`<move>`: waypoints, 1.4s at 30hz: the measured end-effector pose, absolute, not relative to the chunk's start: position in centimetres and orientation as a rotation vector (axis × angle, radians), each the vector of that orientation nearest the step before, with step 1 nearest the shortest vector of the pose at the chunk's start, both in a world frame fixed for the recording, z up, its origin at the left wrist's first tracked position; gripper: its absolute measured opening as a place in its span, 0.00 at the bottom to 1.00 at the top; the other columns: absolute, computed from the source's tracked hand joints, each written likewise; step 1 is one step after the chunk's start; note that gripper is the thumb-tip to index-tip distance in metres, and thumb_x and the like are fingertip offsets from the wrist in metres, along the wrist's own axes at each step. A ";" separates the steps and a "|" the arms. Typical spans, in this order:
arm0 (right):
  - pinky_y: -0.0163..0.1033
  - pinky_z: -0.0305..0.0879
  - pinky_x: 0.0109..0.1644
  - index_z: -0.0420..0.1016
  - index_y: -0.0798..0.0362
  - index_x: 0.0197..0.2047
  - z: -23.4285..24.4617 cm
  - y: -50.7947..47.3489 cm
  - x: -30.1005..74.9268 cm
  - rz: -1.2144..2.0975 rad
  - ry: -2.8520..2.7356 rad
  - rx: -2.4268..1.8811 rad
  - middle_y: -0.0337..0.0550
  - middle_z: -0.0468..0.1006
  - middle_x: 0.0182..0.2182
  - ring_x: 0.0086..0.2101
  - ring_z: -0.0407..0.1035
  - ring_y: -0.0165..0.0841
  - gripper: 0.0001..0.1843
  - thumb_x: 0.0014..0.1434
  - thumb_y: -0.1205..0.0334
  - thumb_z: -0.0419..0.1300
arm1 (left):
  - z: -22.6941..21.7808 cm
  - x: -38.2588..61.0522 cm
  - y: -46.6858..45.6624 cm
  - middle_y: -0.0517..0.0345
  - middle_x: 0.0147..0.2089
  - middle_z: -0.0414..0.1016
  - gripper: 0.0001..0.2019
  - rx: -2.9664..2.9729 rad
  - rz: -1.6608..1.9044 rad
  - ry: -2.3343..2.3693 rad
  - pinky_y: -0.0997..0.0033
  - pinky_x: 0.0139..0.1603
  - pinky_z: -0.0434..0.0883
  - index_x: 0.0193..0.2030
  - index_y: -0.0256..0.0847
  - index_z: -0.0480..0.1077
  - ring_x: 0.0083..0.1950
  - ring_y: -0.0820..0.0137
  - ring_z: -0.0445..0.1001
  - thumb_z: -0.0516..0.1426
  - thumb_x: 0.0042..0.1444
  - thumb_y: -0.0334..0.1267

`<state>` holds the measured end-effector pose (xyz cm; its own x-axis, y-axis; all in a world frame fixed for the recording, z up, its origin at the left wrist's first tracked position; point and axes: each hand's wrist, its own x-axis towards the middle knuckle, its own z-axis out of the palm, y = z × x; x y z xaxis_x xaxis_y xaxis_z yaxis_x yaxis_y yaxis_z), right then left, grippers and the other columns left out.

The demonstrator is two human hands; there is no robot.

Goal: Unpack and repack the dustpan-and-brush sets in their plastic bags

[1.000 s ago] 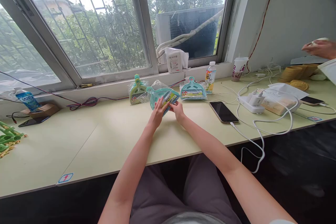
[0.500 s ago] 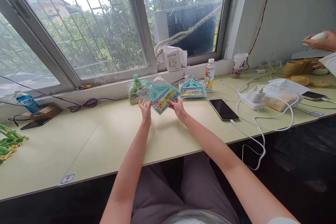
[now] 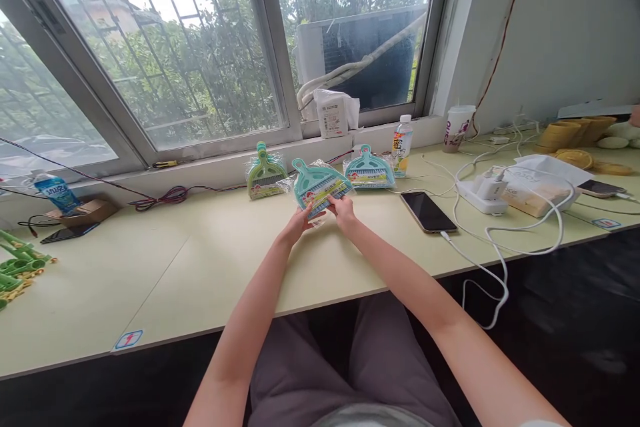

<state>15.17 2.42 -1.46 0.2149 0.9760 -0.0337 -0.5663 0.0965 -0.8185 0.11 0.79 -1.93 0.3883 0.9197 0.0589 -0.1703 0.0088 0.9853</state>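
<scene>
A teal mini dustpan-and-brush set in a clear wrapper is tilted up off the pale green table, handle pointing up-left. My left hand pinches its lower left edge. My right hand grips its lower right edge. Both hands are closed on the wrapped pack. A green set of the same kind leans against the sill to the left. Another teal set lies to the right.
A black phone on a white cable lies right of my hands, beside a white charger block, a drink bottle and a paper cup. Tissue pack sits on the sill. Green clips lie far left.
My left hand came back onto the pack's lower edge. The pack turned, its handle now up-left. The other person's hand at the far right has moved almost out of view.
</scene>
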 end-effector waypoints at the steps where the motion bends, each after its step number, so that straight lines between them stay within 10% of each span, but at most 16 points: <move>1: 0.40 0.76 0.48 0.69 0.53 0.34 -1.5 2.4 15.2 1.264 -0.622 -0.833 0.43 0.80 0.40 0.42 0.76 0.33 0.09 0.53 0.72 0.64 | -2.0 0.0 0.9 0.47 0.64 0.66 0.30 1.264 0.992 0.774 0.55 0.52 0.69 0.62 0.48 0.61 0.61 0.54 0.69 0.59 0.55 0.54; 20: 0.43 0.76 0.48 0.68 0.52 0.36 -1.2 3.3 15.7 1.385 -0.706 -0.819 0.40 0.80 0.34 0.36 0.77 0.32 0.07 0.57 0.71 0.62 | -0.3 -0.5 0.3 0.46 0.67 0.61 0.31 1.373 1.054 0.813 0.51 0.60 0.65 0.62 0.48 0.59 0.63 0.57 0.66 0.56 0.55 0.60; 29: 0.46 0.77 0.48 0.69 0.52 0.35 -0.8 3.2 15.4 1.348 -0.783 -0.757 0.41 0.80 0.34 0.37 0.77 0.35 0.11 0.52 0.70 0.66 | -0.2 0.7 0.2 0.47 0.62 0.68 0.33 1.323 1.339 0.575 0.51 0.66 0.59 0.62 0.41 0.61 0.65 0.56 0.64 0.65 0.50 0.44; 42: 0.46 0.77 0.48 0.69 0.51 0.35 -0.3 2.6 15.2 1.355 -0.788 -0.641 0.39 0.80 0.33 0.37 0.77 0.35 0.10 0.51 0.73 0.65 | -0.1 0.5 0.6 0.46 0.54 0.75 0.30 1.154 1.464 0.814 0.54 0.55 0.69 0.53 0.39 0.70 0.57 0.52 0.71 0.68 0.42 0.46</move>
